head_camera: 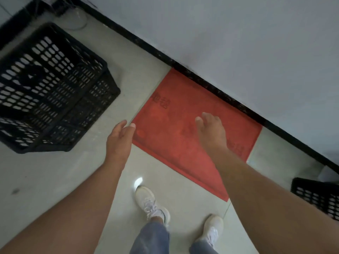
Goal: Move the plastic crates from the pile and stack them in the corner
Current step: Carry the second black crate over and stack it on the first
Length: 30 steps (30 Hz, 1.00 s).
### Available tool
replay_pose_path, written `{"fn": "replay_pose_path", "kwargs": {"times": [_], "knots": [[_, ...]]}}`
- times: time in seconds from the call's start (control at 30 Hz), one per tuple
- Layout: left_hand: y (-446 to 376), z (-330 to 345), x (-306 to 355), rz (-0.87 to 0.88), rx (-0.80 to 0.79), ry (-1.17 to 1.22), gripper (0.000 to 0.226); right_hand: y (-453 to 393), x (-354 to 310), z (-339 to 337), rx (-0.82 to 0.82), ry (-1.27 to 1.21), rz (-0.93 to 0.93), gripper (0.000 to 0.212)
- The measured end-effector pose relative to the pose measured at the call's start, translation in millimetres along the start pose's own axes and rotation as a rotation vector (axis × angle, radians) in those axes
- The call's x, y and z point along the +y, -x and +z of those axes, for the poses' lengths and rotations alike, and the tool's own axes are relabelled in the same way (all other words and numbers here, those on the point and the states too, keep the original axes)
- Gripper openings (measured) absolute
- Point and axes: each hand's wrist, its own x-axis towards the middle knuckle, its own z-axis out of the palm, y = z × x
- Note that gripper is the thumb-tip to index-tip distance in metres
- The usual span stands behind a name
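Observation:
A black perforated plastic crate [53, 92] stands on the pale floor at the left, close to the room corner at the top left. Part of another black crate [317, 197] shows at the right edge. My left hand [119, 140] hangs in the air to the right of the big crate, fingers apart, holding nothing. My right hand [211, 131] is stretched over a red floor panel, palm down, fingers loosely spread and empty. Neither hand touches a crate.
A red square panel [183, 143] lies on the floor against the black skirting board [201, 77] of the white wall. My two feet in white shoes [152, 204] stand on the tiles below. A clear cable loop [77, 21] lies near the corner.

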Motion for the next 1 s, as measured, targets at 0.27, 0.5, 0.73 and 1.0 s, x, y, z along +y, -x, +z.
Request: {"fn": "replay_pose_path", "kwargs": {"times": [0.27, 0.5, 0.73, 1.0], "knots": [[65.9, 108.7, -2.2, 0.109, -0.194, -0.154, 0.047, 38.2, 124.3, -60.2, 0.114, -0.116, 0.213, 0.046], [151.9, 198.7, -30.6, 0.174, -0.381, -0.291, 0.046, 99.1, 253.2, -109.1, 0.191, -0.185, 0.389, 0.043], [244.5, 275.7, -55.2, 0.216, -0.475, -0.366, 0.046, 161.7, 357.3, -159.4, 0.263, -0.283, 0.516, 0.044], [321.4, 350.2, -66.8, 0.234, -0.524, -0.331, 0.038, 197.4, 449.6, -205.2, 0.339, -0.367, 0.599, 0.035]]}}
